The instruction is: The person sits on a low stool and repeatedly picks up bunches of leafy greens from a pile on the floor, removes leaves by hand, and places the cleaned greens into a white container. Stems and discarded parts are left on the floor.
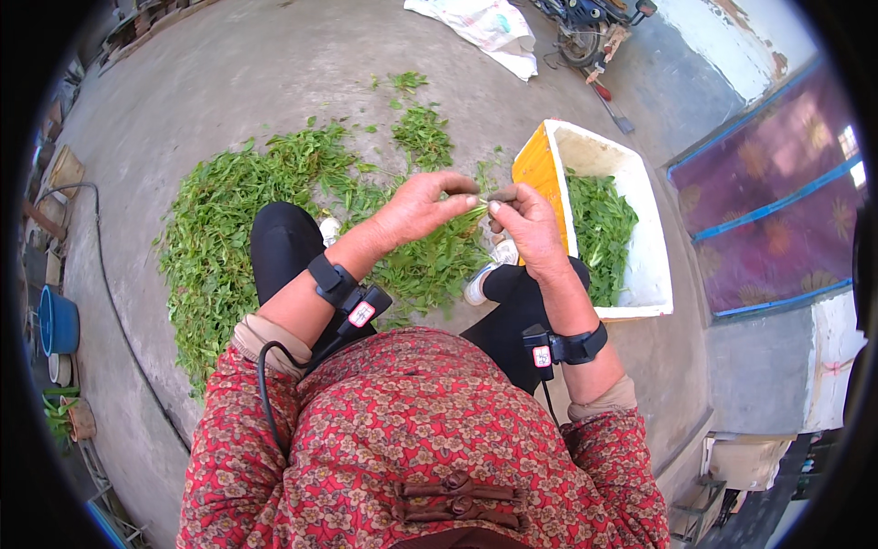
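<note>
My left hand [429, 204] and my right hand [525, 223] meet at the fingertips above the floor between my knees. Pinched between them is a small bunch of green leafy stems [473, 216], its pale ends at my right fingers. Below lies a loose heap of leafy greens [432, 271]. A larger pile of greens [212, 254] spreads over the concrete at the left, and a small clump [422, 137] lies farther off. Beside my right hand stands a white foam box [655, 247] with an orange-yellow side, partly filled with greens [600, 233].
A white woven sack [487, 31] lies on the floor beyond, near a parked motorcycle [583, 34]. A dark cable [113, 295] and a blue bucket [58, 320] are at the left. A purple patterned curtain [768, 199] covers an opening at the right.
</note>
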{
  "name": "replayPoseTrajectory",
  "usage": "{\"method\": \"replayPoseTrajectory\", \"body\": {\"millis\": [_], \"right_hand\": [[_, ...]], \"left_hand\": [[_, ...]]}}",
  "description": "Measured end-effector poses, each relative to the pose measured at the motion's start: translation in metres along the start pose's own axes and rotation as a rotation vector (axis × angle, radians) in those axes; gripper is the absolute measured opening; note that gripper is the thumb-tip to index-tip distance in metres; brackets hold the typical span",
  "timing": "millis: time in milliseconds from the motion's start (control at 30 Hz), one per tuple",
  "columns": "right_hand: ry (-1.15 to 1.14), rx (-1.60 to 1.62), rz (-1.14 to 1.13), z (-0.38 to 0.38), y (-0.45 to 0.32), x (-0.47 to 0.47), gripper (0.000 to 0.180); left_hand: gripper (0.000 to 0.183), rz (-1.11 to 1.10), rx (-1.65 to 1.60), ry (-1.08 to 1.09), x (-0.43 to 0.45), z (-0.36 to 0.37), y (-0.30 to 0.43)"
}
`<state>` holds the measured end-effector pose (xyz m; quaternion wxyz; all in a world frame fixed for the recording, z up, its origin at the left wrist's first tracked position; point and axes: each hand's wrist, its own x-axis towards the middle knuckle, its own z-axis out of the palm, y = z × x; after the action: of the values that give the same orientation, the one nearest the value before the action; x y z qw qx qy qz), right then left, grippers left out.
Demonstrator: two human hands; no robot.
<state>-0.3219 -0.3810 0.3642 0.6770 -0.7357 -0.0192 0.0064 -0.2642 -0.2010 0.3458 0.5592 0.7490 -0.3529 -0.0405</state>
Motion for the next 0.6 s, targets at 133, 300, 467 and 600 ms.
{"method": "replayPoseTrajectory", "body": {"millis": [133,300,467,600], "right_hand": [[0.001,-0.015,-0.012,0.004,0.002,-0.002,0.013],[0.097,-0.744,-0.283,0.005,0.016,0.002,0.011],[0.085,-0.012,0.117,0.0,0.014,0.003,0.014],[0.046,0.133,0.136,-0.002,0.0,-0.002,0.013]], "left_hand": [[0.021,-0.103,0.066,-0.018,0.003,0.002,0.005],[0.024,0.207,0.427,0.115,0.002,0.006,0.017],[0.039,-0.083,-0.039,0.147,0.006,-0.008,0.012],[0.037,-0.104,-0.095,-0.095,-0.002,-0.004,-0.005]]}}
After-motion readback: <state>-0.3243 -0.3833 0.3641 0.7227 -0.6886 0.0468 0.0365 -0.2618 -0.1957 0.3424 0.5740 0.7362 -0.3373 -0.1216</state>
